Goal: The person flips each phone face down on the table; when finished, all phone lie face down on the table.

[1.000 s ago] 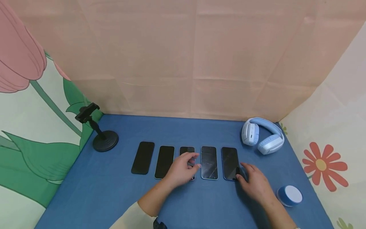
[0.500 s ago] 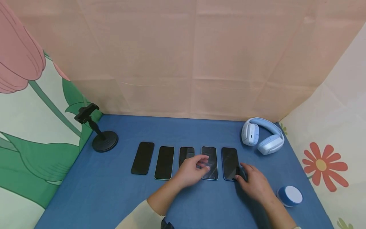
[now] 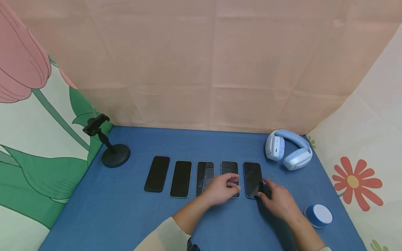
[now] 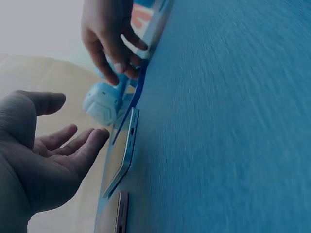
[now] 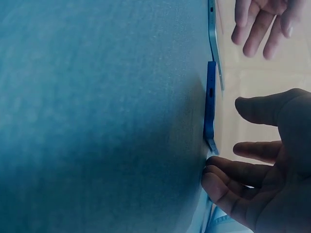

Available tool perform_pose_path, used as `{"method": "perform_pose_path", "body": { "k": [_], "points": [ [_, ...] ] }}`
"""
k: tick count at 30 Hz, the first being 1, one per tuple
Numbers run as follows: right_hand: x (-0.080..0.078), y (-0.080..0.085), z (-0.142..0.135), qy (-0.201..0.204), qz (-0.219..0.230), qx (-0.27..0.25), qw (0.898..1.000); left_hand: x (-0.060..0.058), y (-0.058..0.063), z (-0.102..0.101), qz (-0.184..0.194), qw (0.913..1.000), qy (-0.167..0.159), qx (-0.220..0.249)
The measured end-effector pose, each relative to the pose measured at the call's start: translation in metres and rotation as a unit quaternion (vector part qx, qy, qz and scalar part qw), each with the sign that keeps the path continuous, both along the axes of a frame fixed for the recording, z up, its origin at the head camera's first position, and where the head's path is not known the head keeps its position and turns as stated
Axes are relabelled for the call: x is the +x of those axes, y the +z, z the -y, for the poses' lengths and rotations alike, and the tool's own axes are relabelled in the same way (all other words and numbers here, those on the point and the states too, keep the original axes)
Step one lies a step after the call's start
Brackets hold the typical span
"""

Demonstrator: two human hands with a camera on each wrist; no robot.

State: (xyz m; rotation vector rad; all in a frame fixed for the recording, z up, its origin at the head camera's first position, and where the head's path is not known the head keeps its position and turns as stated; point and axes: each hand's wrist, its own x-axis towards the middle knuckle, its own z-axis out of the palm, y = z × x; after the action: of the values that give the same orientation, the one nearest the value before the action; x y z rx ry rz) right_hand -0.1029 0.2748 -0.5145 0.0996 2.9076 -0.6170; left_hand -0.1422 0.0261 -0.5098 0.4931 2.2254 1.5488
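Phones (image 3: 159, 174): we see five, screens up, in a row on the blue table (image 3: 110, 212); taking the middle phone (image 3: 202, 172) as the dial's centre, the row runs from nine o'clock to three.
Handling: we judge each one light, stiff and slick, its glass fragile if dropped.
Hold: we would pinch the long side edges, fingers one side, thumb the other, keeping off the screen.
Left hand (image 3: 221, 190): ours sits over the seven o'clock part of the fourth phone (image 3: 229, 168), fingers bent loosely, thumb apart, raised clear, grasping nothing.
Right hand (image 3: 277, 199): relaxed, at four o'clock of the end phone (image 3: 252, 177), thumb spread well from the fingers, no pinch; we cannot tell whether a fingertip touches its edge.
Around: headphones (image 3: 296, 157) at half past two, stand (image 3: 116, 155) just before ten, tub (image 3: 320, 214) at half past three.
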Motion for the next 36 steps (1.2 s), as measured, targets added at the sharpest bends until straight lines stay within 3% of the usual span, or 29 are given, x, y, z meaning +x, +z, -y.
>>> {"method": "perform_pose_path", "body": {
  "k": [11,19,27,36],
  "points": [
    [0.000,0.001,0.001,0.006,0.007,-0.021,1.000,0.000,-0.002,-0.016,0.073,0.9966,-0.026,0.029],
    [-0.001,0.001,0.000,-0.005,0.021,-0.041,0.999,0.000,-0.005,-0.028,0.072,0.9967,-0.030,0.020],
    [-0.001,0.001,-0.002,-0.010,0.018,-0.073,0.997,-0.001,-0.001,-0.035,0.085,0.9955,-0.036,0.021],
    [-0.003,0.004,-0.002,-0.042,0.051,-0.140,0.988,-0.003,0.004,-0.036,0.102,0.9940,-0.037,0.012]
  ]
}}
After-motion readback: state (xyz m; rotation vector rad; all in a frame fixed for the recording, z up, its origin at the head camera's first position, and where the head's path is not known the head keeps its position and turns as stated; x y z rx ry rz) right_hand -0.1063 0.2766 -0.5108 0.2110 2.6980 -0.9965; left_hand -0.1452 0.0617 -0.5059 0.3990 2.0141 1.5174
